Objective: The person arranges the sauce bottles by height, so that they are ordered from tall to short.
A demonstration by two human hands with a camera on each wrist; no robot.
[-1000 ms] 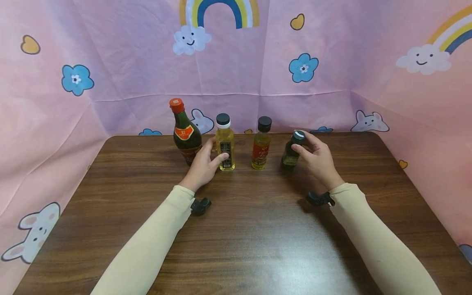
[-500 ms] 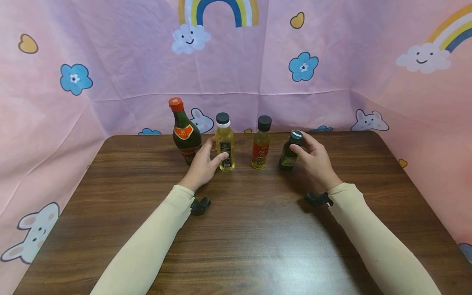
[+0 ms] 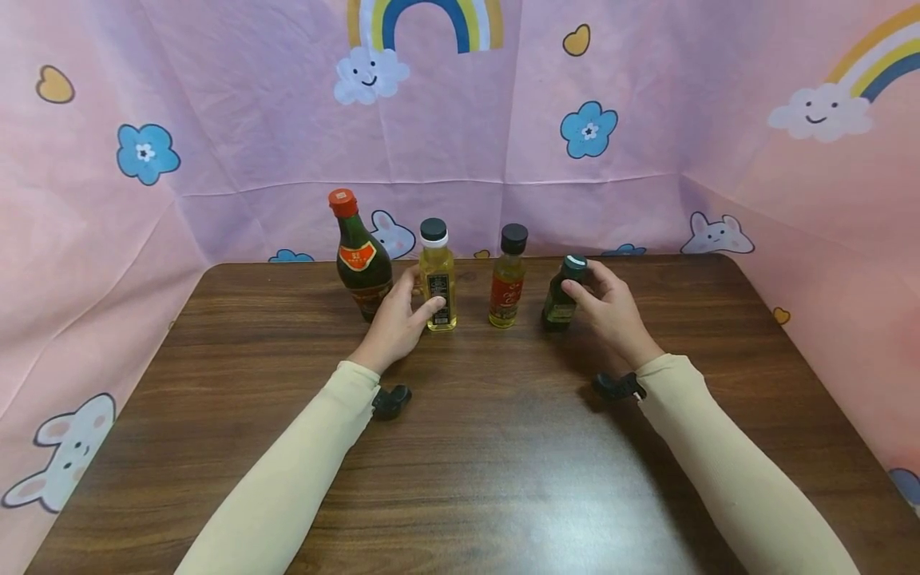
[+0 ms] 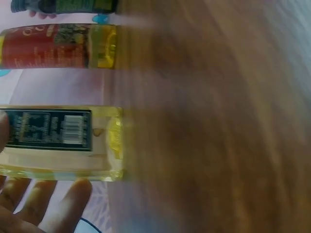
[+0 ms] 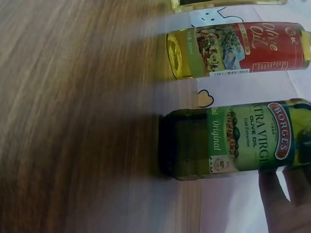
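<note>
My left hand (image 3: 394, 319) holds a clear bottle of yellow oil (image 3: 438, 267) with a black cap, thumb across its dark label (image 4: 48, 128) and fingers at its left side. Toward the right, my right hand (image 3: 611, 311) grips a small dark green olive oil bottle (image 3: 557, 305) near its neck. That bottle's green label (image 5: 248, 136) faces the right wrist camera. Between the two held bottles stands an olive oil bottle with a red label (image 3: 506, 294) and black cap, touched by neither hand. All stand upright in a row on the wooden table.
A larger dark green bottle (image 3: 362, 267) with a red cap stands just left of my left hand, its lower part partly hidden by it. The brown wooden table (image 3: 460, 447) ends at the back against a patterned pink cloth (image 3: 446, 152).
My right hand has slid the small green olive oil bottle a little left, closer to the red-labelled one. The left hand and the other bottles stay where they were.
</note>
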